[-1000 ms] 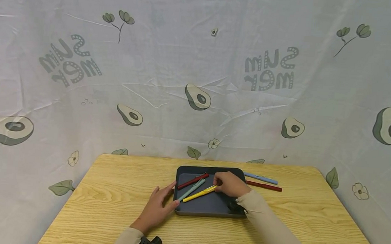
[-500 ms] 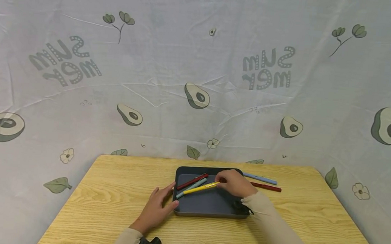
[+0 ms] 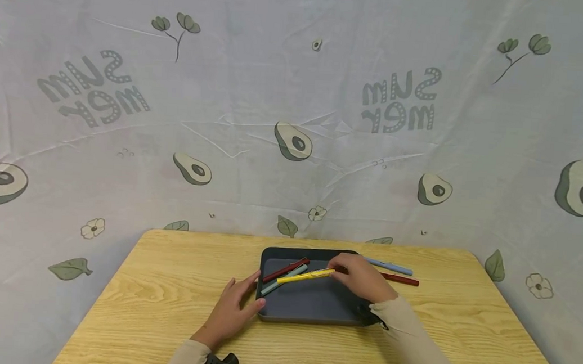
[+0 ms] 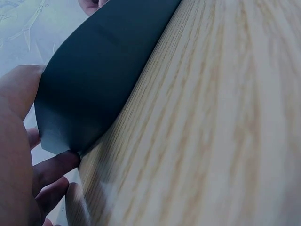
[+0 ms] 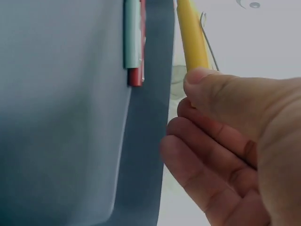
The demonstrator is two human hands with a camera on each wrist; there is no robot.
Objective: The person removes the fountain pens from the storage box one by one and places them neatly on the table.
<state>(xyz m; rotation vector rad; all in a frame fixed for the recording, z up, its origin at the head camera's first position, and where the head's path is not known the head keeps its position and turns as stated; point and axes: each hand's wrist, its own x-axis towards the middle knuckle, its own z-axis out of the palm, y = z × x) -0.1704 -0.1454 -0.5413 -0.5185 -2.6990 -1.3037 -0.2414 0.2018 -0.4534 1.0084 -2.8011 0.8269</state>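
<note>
A yellow pen (image 3: 305,275) is pinched at its clip end by my right hand (image 3: 361,277), held slanted over the dark grey tray (image 3: 308,310). In the right wrist view the thumb presses on the yellow pen (image 5: 192,37) near its clip, with the other fingers partly curled below. My left hand (image 3: 231,313) touches the tray's left side and near-left corner, fingers spread; the left wrist view shows thumb and fingers against the tray wall (image 4: 99,80). Inside the tray, a teal pen (image 3: 270,288) lies beside a dark red pen (image 3: 282,270).
Right of the tray, a light blue pen (image 3: 392,267) and another dark red pen (image 3: 403,279) lie on the wooden table (image 3: 162,286). A printed cloth (image 3: 257,89) hangs behind the table.
My right hand has lifted the yellow pen up from the tray and shifted slightly right. The teal pen has moved a little farther back and left. The left hand stays at the tray.
</note>
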